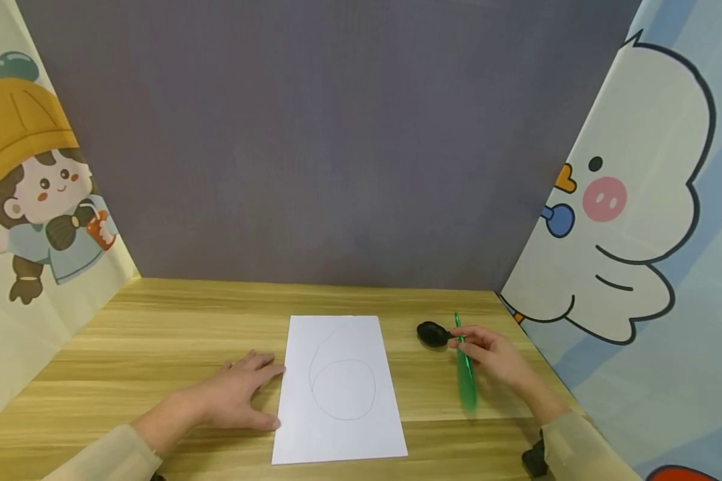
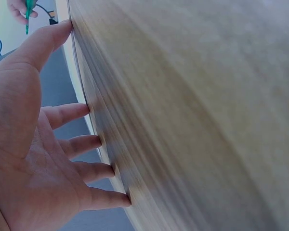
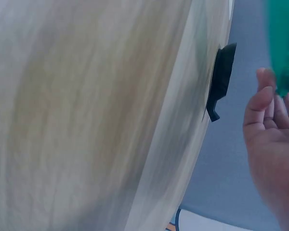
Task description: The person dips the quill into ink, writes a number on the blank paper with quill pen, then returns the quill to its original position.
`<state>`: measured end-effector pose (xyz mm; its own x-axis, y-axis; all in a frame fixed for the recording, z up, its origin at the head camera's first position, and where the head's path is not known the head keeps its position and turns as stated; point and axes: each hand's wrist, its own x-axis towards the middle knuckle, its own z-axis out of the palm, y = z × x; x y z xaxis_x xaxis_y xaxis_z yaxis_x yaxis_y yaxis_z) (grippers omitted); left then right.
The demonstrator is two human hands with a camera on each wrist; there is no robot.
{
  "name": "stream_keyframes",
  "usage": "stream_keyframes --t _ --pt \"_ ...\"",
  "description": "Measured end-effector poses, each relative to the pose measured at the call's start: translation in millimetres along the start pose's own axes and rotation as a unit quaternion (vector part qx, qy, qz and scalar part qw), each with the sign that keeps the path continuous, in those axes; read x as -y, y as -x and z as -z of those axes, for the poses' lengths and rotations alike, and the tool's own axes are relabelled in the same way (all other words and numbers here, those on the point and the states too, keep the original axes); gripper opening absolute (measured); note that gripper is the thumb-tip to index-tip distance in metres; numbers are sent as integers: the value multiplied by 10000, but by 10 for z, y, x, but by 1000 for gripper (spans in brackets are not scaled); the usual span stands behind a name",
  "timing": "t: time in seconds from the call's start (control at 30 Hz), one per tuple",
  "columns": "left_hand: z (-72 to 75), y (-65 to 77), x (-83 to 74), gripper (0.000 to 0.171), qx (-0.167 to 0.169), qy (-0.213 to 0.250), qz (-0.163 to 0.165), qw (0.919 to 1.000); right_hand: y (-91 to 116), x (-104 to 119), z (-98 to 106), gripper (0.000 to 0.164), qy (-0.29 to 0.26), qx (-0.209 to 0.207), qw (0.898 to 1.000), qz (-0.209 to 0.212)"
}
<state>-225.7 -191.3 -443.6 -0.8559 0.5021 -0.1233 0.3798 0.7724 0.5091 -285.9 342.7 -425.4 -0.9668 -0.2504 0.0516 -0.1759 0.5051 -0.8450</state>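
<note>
A white sheet of paper (image 1: 367, 437) bears a thin drawn circle and a curved line. My left hand (image 1: 234, 394) rests palm down on the table at its left edge, fingers spread, thumb and index fingertips touching the paper. In the left wrist view, this hand's fingertips (image 2: 82, 109) meet the tabletop. My right hand (image 1: 490, 351) pinches a slim green stick-like thing (image 1: 466, 381) between thumb and fingers. One end is narrow; the other looks wider and see-through, blurred. Just left of the right fingers lies a small black spoon-shaped thing (image 1: 433, 334), its narrow end partly behind them.
The wood-grain table (image 1: 216, 314) ends at a dark grey panel (image 1: 319, 147) at the back. Printed cartoon sheets stand at both sides, with a child figure (image 1: 42, 174) left and a white duck-like figure (image 1: 638, 167) right. A black device (image 1: 535, 457) sits at my right wrist.
</note>
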Motion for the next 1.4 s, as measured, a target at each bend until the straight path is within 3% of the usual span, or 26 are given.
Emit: stream_keyframes --t 0.27,0.63,0.93,1.4 --pt "-4 -5 2 100 -65 -62 -49 9999 -47 -134 91 41 374 181 9991 17" --pt "1 2 -3 100 -57 -69 -58 9999 -159 -243 85 34 1853 25 9825 188" --pt "4 -5 3 100 -56 -63 -64 9999 -233 -274 42 32 2083 -61 9780 -4" --pt "5 -1 -4 100 -32 -80 -39 10000 -260 -252 -2 26 1982 -5 9795 -367"
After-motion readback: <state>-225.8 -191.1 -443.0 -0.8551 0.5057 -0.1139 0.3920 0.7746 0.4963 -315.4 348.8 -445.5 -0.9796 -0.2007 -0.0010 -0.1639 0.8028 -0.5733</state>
